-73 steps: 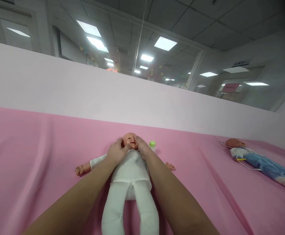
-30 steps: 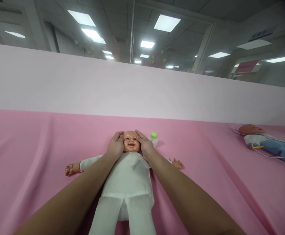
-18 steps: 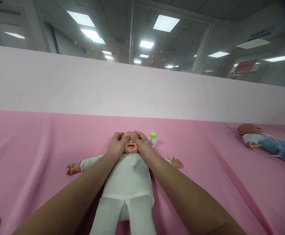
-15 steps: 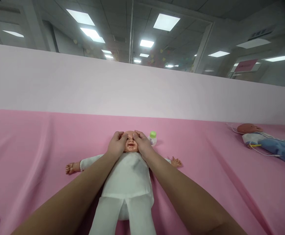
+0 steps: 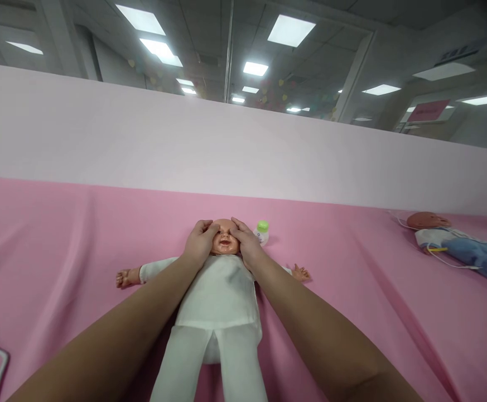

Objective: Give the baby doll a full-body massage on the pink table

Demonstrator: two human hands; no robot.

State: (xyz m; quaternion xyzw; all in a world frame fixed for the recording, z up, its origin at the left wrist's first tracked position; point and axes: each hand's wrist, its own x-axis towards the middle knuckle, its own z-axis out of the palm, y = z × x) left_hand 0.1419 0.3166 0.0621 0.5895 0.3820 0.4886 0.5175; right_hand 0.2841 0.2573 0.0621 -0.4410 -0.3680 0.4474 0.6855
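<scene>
A baby doll (image 5: 220,296) in white clothes lies on its back with its arms spread, its legs toward me. My left hand (image 5: 200,241) cups one side of the doll's head, thumb near its eye. On the other side of the head rests my right hand (image 5: 246,241), its thumb also on the face near the eye. The doll's mouth and nose show between my hands. Just right of my right hand stands a small bottle (image 5: 262,232) with a green cap.
Pink cloth (image 5: 331,251) covers the surface, with a pale wall (image 5: 226,151) behind. A second doll (image 5: 469,248) in blue and white, with a thin white cord, lies at the far right. A grey wire-like object (image 5: 4,363) is at the lower left.
My thumbs have shifted slightly outward from the middle of the doll's face, showing more of it. The whole view has tilted slightly.
</scene>
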